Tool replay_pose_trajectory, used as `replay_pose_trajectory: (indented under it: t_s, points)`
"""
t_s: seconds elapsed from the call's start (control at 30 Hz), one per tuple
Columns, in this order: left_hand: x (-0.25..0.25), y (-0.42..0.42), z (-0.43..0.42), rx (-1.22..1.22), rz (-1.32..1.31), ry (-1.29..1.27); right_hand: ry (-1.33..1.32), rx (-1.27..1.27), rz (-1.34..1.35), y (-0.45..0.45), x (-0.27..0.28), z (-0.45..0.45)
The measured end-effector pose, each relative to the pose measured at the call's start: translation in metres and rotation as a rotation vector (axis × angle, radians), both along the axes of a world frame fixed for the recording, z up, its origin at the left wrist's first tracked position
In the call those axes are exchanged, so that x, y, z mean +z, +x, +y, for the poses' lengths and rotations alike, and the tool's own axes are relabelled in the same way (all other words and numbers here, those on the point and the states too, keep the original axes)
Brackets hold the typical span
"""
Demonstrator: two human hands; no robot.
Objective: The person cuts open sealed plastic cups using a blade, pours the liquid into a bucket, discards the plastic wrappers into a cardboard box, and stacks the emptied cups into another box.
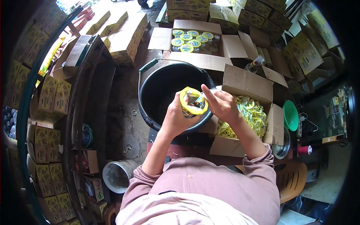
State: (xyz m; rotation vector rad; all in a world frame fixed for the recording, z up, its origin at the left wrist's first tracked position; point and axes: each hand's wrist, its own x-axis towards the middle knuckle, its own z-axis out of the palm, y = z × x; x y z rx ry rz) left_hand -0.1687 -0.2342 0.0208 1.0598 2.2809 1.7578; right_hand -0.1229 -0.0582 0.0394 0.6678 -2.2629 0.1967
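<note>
Over the front part of a large black bucket, my left hand is wrapped round a container with a yellow rim. Small colourful pieces show inside its open mouth. At the container's right side is my right hand, index finger raised and the other fingers curled; whether they hold anything is hidden. Just right of the bucket, an open cardboard box holds a heap of yellow and green strips.
Behind the bucket, an open carton holds yellow-lidded containers. A glass bottle stands at the back right. A green bowl and a metal bowl lie right. A grey bucket stands front left, beside stacked boxes.
</note>
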Motion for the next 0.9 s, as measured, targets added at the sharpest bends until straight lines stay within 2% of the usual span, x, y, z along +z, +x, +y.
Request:
replay_pose_trajectory:
  t_s: [0.07,0.43,0.53,0.7,0.83,0.9]
  points:
    - [-0.008,-0.002,0.003,0.003,-0.045,0.003,0.017,-0.004,0.009,-0.001,-0.004,0.002]
    - [-0.007,-0.015,-0.005,-0.506,-0.276,0.199,0.016,0.082,0.035,0.008,0.002,0.003]
    - [-0.001,-0.013,-0.011,-0.632,-0.661,0.125,0.020,0.098,0.062,0.010,0.004,0.001]
    - [-0.016,-0.017,-0.010,-0.935,-0.845,0.158,0.025,0.124,0.079,0.011,0.004,0.000]
    - [-0.027,-0.020,-0.003,-1.266,-1.002,0.377,0.020,0.157,0.102,0.009,0.004,-0.002]
    - [-0.027,-0.028,-0.006,-1.175,-0.970,0.300,0.062,0.157,0.076,0.010,0.005,0.002]
